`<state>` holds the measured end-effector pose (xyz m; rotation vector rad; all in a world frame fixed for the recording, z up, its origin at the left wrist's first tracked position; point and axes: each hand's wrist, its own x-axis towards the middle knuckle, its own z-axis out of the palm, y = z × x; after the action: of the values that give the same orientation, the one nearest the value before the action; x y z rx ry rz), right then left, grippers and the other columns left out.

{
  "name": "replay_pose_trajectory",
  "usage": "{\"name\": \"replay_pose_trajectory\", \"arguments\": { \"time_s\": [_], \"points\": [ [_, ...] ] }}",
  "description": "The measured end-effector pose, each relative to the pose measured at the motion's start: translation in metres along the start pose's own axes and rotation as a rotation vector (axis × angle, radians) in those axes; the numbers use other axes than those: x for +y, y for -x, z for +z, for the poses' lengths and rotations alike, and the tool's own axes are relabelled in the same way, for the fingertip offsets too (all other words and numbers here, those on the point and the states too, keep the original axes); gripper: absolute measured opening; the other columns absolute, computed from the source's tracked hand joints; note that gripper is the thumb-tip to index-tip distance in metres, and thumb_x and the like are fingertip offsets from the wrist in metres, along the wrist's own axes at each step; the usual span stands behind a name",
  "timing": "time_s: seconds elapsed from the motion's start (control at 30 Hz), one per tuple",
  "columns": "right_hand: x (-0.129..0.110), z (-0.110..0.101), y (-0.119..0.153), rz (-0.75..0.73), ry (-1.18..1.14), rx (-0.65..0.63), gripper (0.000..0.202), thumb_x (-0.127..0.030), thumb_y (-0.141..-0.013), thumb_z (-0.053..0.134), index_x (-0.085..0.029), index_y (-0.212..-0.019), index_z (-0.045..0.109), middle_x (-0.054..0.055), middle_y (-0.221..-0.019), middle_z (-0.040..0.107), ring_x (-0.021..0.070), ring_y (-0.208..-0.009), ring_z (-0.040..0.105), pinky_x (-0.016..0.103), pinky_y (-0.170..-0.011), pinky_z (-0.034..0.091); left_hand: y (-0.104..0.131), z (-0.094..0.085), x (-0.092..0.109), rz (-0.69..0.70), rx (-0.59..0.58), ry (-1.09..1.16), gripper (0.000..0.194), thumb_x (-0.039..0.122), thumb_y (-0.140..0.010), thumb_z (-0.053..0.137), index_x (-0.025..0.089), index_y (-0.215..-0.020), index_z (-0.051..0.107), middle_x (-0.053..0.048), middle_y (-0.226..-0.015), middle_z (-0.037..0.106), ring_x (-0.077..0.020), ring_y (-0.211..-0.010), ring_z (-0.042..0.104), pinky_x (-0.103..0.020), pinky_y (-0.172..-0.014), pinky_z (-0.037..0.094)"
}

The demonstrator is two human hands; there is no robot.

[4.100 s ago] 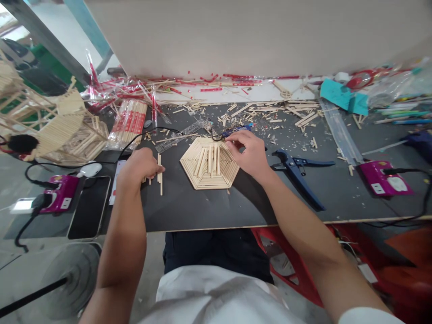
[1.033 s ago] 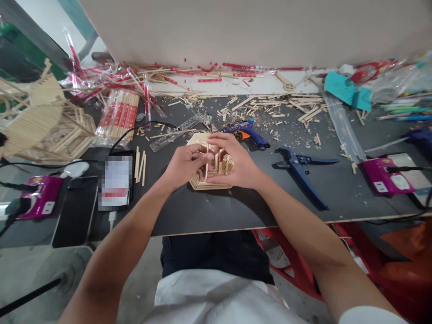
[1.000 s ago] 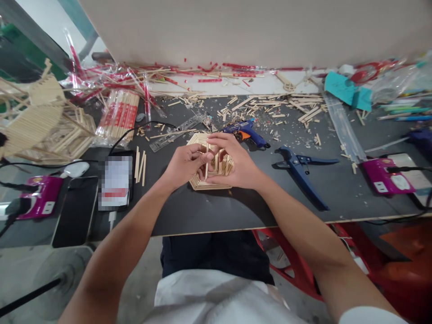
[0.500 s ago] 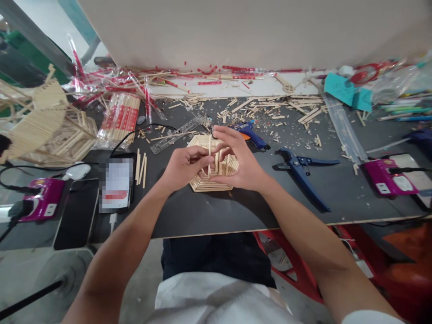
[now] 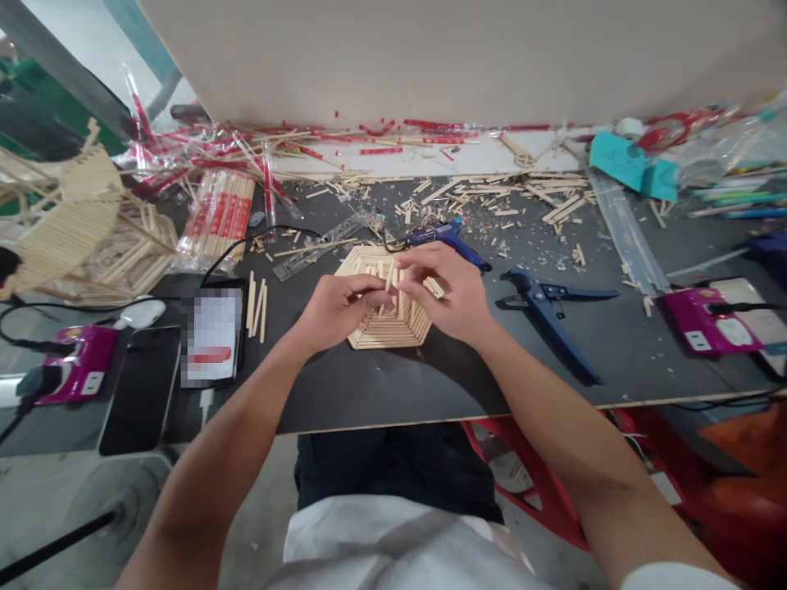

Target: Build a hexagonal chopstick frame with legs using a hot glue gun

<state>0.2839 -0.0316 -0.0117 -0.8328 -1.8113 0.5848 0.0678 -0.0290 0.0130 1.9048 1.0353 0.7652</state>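
Observation:
A flat octagonal piece built of rows of thin wooden sticks (image 5: 390,334) lies on the dark table in front of me, with some short sticks standing up from its middle. Above it, my left hand (image 5: 337,310) pinches a short wooden stick (image 5: 388,288) between thumb and fingers, the stick slanting upright. My right hand (image 5: 448,288) is at the stick's upper end, its thumb and index finger curved and a little apart; whether a fingertip touches the stick is unclear. Behind the hands rests a blue glue gun (image 5: 452,238).
Blue hand cutters (image 5: 557,324) lie to the right. Left are loose sticks (image 5: 263,310), two phones (image 5: 140,392), a purple power socket (image 5: 79,360), packaged sticks (image 5: 216,217) and a larger stick structure (image 5: 74,246). Stick scraps (image 5: 492,201) litter the back; another purple socket (image 5: 707,324) sits right.
My right hand has drawn its spread thumb and fingers closer together and shifted slightly right. The stick in my left hand has tilted, its upper end leaning right, and more of the octagonal piece shows.

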Motion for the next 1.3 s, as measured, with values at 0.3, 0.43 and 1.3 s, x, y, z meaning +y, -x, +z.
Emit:
{"name": "replay_pose_trajectory", "arguments": {
  "time_s": [0.3,0.43,1.3],
  "points": [
    [-0.004,-0.007,-0.006,0.081,-0.028,0.076,0.027,-0.053,-0.092,0.076,-0.027,-0.087,0.072,0.003,-0.087,0.074,0.0173,-0.076,0.067,0.034,-0.067,0.058,0.0,-0.003,0.004,0.039,-0.093,-0.058,0.029,0.035,-0.094,0.064,0.019,-0.075,0.077,-0.001,-0.068,0.075,-0.0108,-0.055,0.055,-0.023,-0.057,0.041],
    [-0.004,-0.008,-0.005,0.029,-0.123,0.003,0.026,-0.049,-0.091,0.079,-0.025,-0.084,0.07,0.003,-0.088,0.075,0.0162,-0.078,0.068,0.031,-0.067,0.056,0.0,-0.007,0.004,0.095,-0.091,-0.099,0.027,0.032,-0.094,0.061,0.019,-0.075,0.076,-0.002,-0.069,0.076,-0.013,-0.06,0.062,-0.024,-0.062,0.044],
    [-0.002,0.003,-0.008,0.334,-0.559,0.104,0.042,-0.054,-0.086,0.084,-0.023,-0.088,0.056,-0.001,-0.085,0.067,0.0091,-0.064,0.062,0.026,-0.061,0.055,-0.001,0.006,-0.004,0.161,0.11,0.014,0.028,0.031,-0.097,0.064,0.015,-0.08,0.079,-0.002,-0.069,0.075,-0.01,-0.055,0.056,-0.021,-0.053,0.042]
  ]
}}
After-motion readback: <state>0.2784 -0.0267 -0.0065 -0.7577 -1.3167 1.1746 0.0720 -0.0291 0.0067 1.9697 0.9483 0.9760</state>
